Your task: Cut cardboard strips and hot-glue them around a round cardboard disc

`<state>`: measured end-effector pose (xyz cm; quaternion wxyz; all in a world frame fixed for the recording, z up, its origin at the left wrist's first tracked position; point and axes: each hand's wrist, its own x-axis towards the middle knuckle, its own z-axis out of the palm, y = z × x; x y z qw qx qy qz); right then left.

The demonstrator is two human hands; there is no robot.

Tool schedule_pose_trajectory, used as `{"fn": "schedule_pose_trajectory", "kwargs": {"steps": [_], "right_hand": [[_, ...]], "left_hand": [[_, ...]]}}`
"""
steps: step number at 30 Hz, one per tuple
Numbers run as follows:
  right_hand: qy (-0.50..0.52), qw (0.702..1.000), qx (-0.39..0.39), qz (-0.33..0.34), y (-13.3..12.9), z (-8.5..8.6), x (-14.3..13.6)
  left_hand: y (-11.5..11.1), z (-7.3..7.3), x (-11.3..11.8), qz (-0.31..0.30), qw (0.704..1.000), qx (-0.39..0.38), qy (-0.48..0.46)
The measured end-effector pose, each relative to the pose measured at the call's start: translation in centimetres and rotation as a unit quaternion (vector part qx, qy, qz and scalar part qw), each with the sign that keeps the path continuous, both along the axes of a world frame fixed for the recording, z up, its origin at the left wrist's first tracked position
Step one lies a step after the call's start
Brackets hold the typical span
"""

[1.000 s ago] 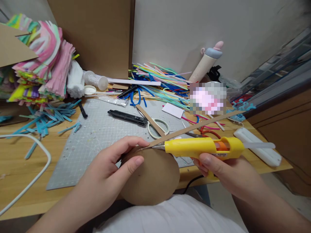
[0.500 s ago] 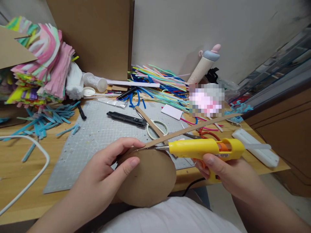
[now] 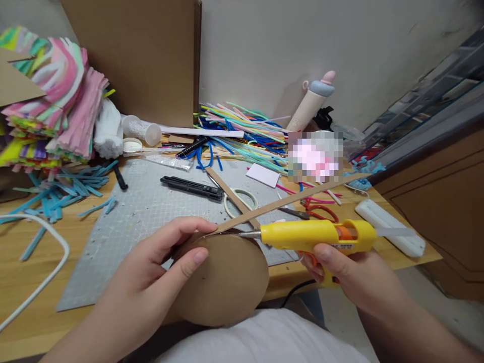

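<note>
My left hand [image 3: 166, 262] grips a round cardboard disc [image 3: 223, 282] at its upper left edge, fingers behind and thumb in front. A long narrow cardboard strip [image 3: 287, 200] starts under those fingers at the rim and juts up to the right. My right hand [image 3: 344, 264] is closed around the handle of a yellow hot glue gun [image 3: 302, 234], its fingers by the orange trigger. The metal nozzle points left, at the disc's top edge where the strip meets it. A clear glue stick [image 3: 395, 232] sticks out of the gun's back.
A grey cutting mat [image 3: 124, 217] carries a black utility knife [image 3: 191, 187], a tape roll [image 3: 227, 204] and another cardboard strip [image 3: 230, 194]. Orange-handled scissors [image 3: 321, 212] lie behind the gun. Pipe cleaners [image 3: 242, 126] are heaped at the back. A white cable [image 3: 56, 262] curves at left.
The whole view has shifted slightly. The glue gun's nozzle has moved a little to the right along the disc's rim, away from my left fingers. Both hands keep their holds.
</note>
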<state>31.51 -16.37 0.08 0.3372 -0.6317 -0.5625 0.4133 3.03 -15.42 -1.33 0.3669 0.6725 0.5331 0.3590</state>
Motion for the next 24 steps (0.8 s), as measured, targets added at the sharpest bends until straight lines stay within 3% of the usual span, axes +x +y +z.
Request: {"fn": "schedule_pose_trajectory", "kwargs": {"steps": [5, 9, 13, 19, 24], "right_hand": [[0.054, 0.997, -0.047, -0.022, -0.3, 0.1, 0.4], [0.046, 0.997, -0.044, 0.035, -0.4, -0.5, 1.3], [0.032, 0.998, -0.037, 0.048, -0.4, -0.6, 1.5], [0.029, 0.999, -0.03, -0.021, -0.8, 0.7, -0.1], [0.039, 0.999, -0.035, -0.007, -0.9, 0.8, -0.4]], "left_hand": [[0.1, 0.1, -0.2, 0.008, 1.0, -0.003, 0.006], [0.2, -0.2, -0.5, 0.006, 1.0, 0.003, 0.012], [0.1, -0.5, -0.7, 0.007, 1.0, 0.01, 0.014], [0.0, -0.5, -1.2, 0.013, 1.0, 0.002, 0.007], [0.0, -0.6, -1.5, 0.027, 1.0, -0.002, 0.004]]}}
